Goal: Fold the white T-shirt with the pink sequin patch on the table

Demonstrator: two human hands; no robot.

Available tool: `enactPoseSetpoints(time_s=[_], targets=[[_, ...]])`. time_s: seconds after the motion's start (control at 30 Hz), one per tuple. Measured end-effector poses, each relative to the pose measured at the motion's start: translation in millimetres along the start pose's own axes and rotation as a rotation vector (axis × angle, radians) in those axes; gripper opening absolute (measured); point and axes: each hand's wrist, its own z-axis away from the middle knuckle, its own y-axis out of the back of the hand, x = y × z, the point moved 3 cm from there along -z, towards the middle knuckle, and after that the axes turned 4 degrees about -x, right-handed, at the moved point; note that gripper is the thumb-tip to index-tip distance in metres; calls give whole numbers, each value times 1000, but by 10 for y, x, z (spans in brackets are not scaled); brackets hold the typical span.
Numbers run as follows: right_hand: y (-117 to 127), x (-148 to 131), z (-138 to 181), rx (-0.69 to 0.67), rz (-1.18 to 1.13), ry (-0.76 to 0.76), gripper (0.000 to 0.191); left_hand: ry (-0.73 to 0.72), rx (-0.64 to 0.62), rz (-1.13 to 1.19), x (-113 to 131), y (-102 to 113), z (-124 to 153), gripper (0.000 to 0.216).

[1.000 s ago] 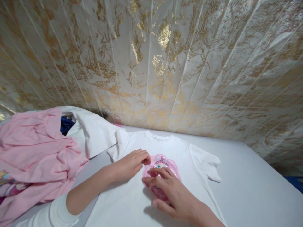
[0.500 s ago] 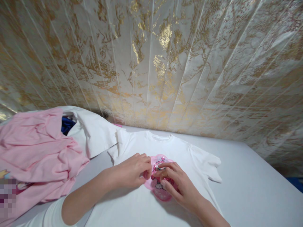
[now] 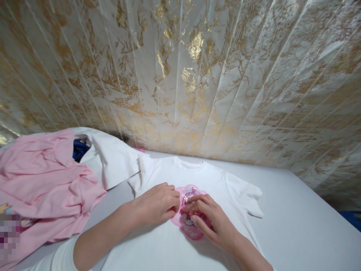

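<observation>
I judge I'm adjusting the patch [image 3: 193, 232] on the shirt [image 3: 217, 184], lower centre. My left hand [image 3: 159, 203] curls at its edge, pinch impossible to tell; my right hand [image 3: 213, 216] has fingers apart over it. Next calls for steady alignment.

The right hand [image 3: 216, 220] partly hides a white shirt's [image 3: 158, 246] pink patch [image 3: 192, 230].

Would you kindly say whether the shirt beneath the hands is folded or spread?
Spread: the shirt lies mostly flat on the table, a sleeve at either side, pink patch facing up. Its hem is out of view.
</observation>
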Motion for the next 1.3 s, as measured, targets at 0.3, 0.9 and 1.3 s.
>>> enactPoseSetpoints(time_s=[0.3, 0.9, 1.3], targets=[[-110, -194, -59, -253, 141, 32, 27, 120, 162, 217, -240, -134, -40, 13], [-24, -132, -41, -251, 74, 7, 19, 198, 307, 436, -283, -158, -5, 30], [-101, -55, -61, -218, 234, -17, 32, 317, 352, 255, -350, -192, 19, 26]])
